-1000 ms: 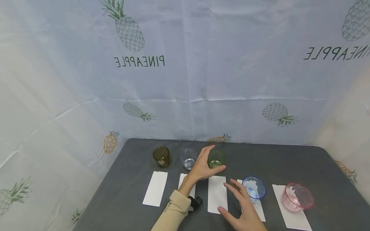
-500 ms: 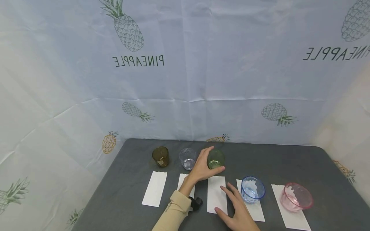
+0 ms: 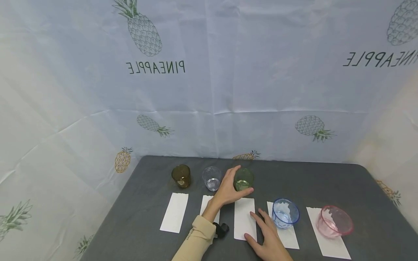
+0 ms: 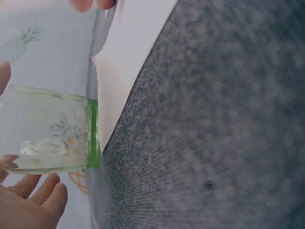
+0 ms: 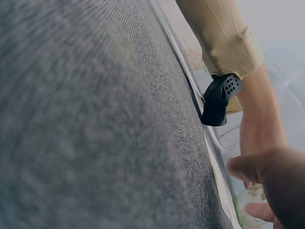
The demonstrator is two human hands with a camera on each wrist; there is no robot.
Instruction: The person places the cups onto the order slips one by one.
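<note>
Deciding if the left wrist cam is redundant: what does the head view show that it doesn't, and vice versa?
Only head: brown glass, clear glass, blue glass, pink glass, cream sleeve, black wrist device, mirrored PINEAPPLE lettering.

Only left wrist: a side-on profile of the green glass, with its thick green base.

Both: that glass, left hand beside it, white paper, dark tabletop, pineapple-print backdrop, and probably the right hand, just fingertips at the wrist view's top edge.
</note>
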